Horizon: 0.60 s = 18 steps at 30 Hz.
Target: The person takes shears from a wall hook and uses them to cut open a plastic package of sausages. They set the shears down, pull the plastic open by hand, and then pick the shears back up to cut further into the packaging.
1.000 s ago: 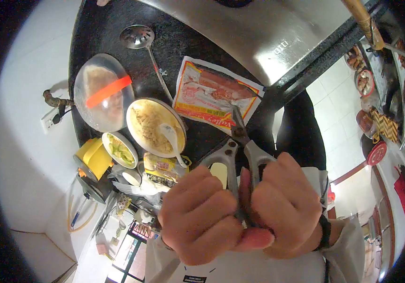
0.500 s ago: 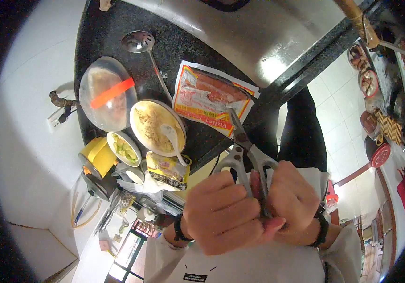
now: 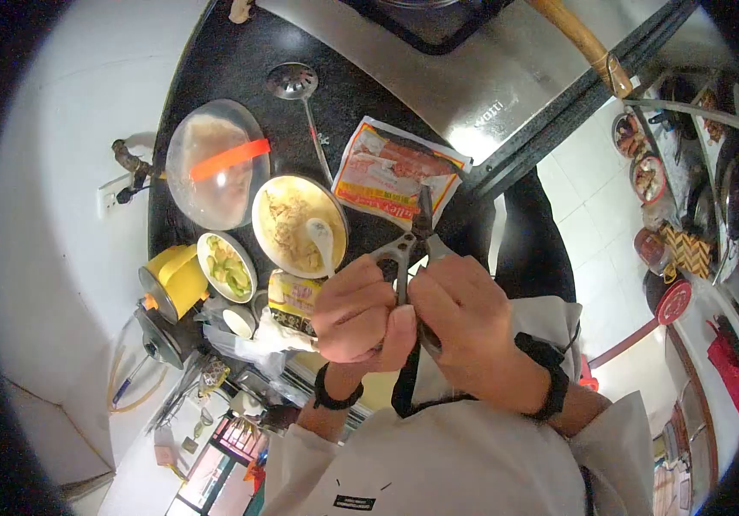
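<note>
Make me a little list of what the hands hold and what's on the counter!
Left hand: grips one handle of the scissors
Right hand: grips the other handle
Scissors: tips point at the packet
Packet: red and yellow, flat on the black counter
Big bowl: pale food and a white spoon
Small bowl: green slices
Clear dome: orange strip across it
Ladle: slotted, lying beside the packet

I count one pair of scissors (image 3: 422,226), one sausage packet (image 3: 391,168), two filled bowls, namely the large bowl (image 3: 288,206) and the small bowl (image 3: 225,268), one spoon (image 3: 319,236), one slotted ladle (image 3: 294,82), one domed lid (image 3: 214,163) and one yellow container (image 3: 171,279) on my worktop (image 3: 240,69).
</note>
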Available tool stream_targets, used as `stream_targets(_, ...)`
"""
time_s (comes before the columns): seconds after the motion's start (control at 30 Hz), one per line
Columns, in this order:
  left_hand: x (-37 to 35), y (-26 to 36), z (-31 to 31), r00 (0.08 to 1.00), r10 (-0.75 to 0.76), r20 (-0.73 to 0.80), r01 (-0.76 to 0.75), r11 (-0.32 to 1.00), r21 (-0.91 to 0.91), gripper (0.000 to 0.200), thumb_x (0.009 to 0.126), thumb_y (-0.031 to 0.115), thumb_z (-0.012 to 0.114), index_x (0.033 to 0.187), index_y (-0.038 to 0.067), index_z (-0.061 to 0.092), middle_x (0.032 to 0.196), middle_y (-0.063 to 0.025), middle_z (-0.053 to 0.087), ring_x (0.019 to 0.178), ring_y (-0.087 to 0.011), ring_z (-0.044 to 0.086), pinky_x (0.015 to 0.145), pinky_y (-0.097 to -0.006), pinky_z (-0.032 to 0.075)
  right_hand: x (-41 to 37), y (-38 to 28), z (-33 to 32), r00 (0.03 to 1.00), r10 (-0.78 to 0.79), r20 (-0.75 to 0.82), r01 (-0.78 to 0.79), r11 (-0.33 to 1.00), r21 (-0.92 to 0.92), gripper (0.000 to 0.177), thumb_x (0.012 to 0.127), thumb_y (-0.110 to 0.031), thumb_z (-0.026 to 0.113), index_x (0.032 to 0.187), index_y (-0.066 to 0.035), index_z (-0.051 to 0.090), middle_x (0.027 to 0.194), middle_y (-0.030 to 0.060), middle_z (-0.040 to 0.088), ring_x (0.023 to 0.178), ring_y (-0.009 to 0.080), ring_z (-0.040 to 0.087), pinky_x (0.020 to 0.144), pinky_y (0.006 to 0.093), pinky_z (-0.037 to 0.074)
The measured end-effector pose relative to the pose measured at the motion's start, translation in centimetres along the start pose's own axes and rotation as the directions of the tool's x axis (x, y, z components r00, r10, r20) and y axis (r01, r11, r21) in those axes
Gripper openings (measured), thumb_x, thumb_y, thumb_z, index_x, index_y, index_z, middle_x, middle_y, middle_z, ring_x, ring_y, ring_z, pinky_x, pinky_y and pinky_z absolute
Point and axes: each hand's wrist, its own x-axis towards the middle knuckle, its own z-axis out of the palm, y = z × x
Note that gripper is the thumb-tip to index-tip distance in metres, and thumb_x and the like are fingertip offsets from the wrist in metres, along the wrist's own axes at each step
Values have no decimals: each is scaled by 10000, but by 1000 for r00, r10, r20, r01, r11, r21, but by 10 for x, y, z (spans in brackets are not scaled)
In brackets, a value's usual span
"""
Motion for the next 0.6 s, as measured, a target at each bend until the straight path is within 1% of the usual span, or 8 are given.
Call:
stream_targets(0.1,-37,-4,2,992,12,-125,1,995,100,327,703,-50,557,496,40,320,481,-65,412,403,-220,332,402,-319,264,-10,7,16,988,-150,-32,147,985,-93,217,622,-98,606,827,-59,547,709,73,469,693,258,526,631,369,461)
stream_targets(0.17,-48,-1,3,990,6,-140,10,994,108,327,738,-27,544,494,40,338,491,-66,416,409,-228,344,406,-322,278,-23,13,23,969,-244,30,245,959,-143,206,615,-115,618,807,-69,559,710,54,469,696,235,533,629,364,466)
stream_targets(0.2,-54,0,5,991,8,-131,10,990,143,328,765,-6,531,500,41,344,496,-64,410,419,-227,360,412,-324,289,-28,15,26,969,-244,43,248,957,-150,206,615,-115,618,807,-69,559,710,54,469,696,235,533,629,364,466)
stream_targets(0.27,-65,-3,7,991,23,-131,1,984,177,332,792,15,517,507,43,349,501,-61,405,429,-226,377,418,-326,301,-34,23,33,939,-339,-61,326,931,-164,154,621,47,635,711,-37,542,680,63,442,633,218,501,546,338,413)
stream_targets(0.33,-82,-6,10,1000,17,-9,-14,974,226,336,837,63,497,529,48,364,511,-56,397,456,-223,404,438,-332,338,-43,32,36,920,-390,-29,378,906,-193,165,620,59,641,690,-41,531,669,55,429,617,211,489,529,335,397)
stream_targets(0.5,-115,-23,25,986,150,-78,-132,971,199,329,886,152,487,581,57,407,554,-62,447,495,-240,465,500,-357,422,-55,46,24,878,-469,97,479,853,-207,216,617,69,665,628,-48,484,642,44,420,576,186,463,494,328,357)
stream_targets(0.57,-96,-12,28,981,127,-147,-113,989,97,357,927,275,486,650,53,451,637,-66,523,552,-250,539,568,-389,478,-59,47,5,902,-408,144,425,898,-116,110,713,-65,653,741,-55,547,717,46,482,660,204,498,584,349,410)
stream_targets(0.6,-94,-4,40,925,-20,-380,15,1000,-16,365,932,375,488,804,39,551,829,-100,588,759,-279,603,697,-418,507,-60,49,4,903,-428,30,427,893,-143,198,759,-33,677,691,-69,495,718,57,464,664,213,472,541,342,379)
